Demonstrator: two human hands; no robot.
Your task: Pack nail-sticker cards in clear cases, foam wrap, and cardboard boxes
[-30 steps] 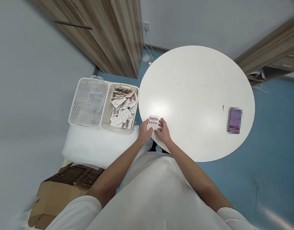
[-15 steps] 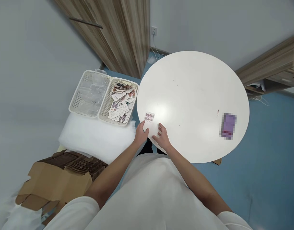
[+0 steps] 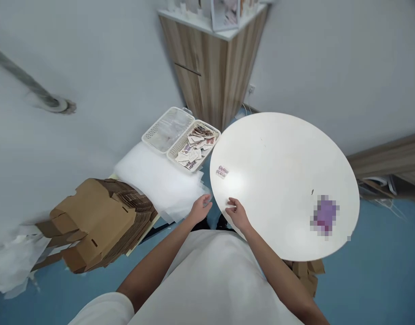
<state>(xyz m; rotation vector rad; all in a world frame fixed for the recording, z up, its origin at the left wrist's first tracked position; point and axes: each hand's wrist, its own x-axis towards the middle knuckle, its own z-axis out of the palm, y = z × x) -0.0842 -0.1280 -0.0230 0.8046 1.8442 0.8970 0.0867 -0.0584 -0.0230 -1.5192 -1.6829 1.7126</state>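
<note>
From my distant place, I see that the left hand (image 3: 201, 209) is free, with its fingers loosely bent, in the gap between the white sheets (image 3: 156, 178) and the round white counter (image 3: 278, 167). The right hand (image 3: 238, 214) is over the near edge of the counter; its thumb and fingers are apart and I see nothing between them. I cannot say surely if its fingertips touch the surface, because they are small in my view.

The card (image 3: 222, 172) with two rows of purplish oval pieces lies flat on the counter, near its left edge, beyond both hands and apart from them. A purple object (image 3: 326, 214), blurred into squares, lies on the opposite side of the counter.

Near the left edge stands a white basket (image 3: 174, 153) with a heap of cards (image 3: 195, 149). Beside it, another basket (image 3: 152, 135) holds clear plastic.
</note>
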